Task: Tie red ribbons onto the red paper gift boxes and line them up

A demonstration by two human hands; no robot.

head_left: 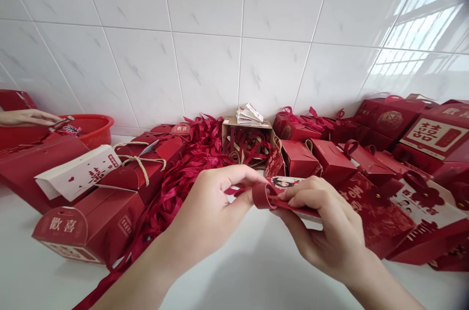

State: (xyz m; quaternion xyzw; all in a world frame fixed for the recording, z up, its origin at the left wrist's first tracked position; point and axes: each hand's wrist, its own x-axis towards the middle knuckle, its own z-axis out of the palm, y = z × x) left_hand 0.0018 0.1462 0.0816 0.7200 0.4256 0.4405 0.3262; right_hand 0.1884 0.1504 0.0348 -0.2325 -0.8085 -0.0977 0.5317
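In front of me I hold a small red gift box with a white printed panel [284,181], tilted, partly covered by my fingers. My right hand [326,222] is closed around its near side, thumb below and fingers on top. A red strap handle [261,196] curls into a loop at the box's left end. My left hand [220,202] is closed too, thumb and fingers pinching at this strap. A short red strip shows between those fingers; its far end is hidden.
Loose red ribbons [205,146] lie heaped left of centre. Behind my hands stands an open carton [226,130] of ribbons with folded papers [249,113] on top. Red gift boxes [110,222] crowd both sides. Another person's hand [32,118] holds something over a red basket [106,129].
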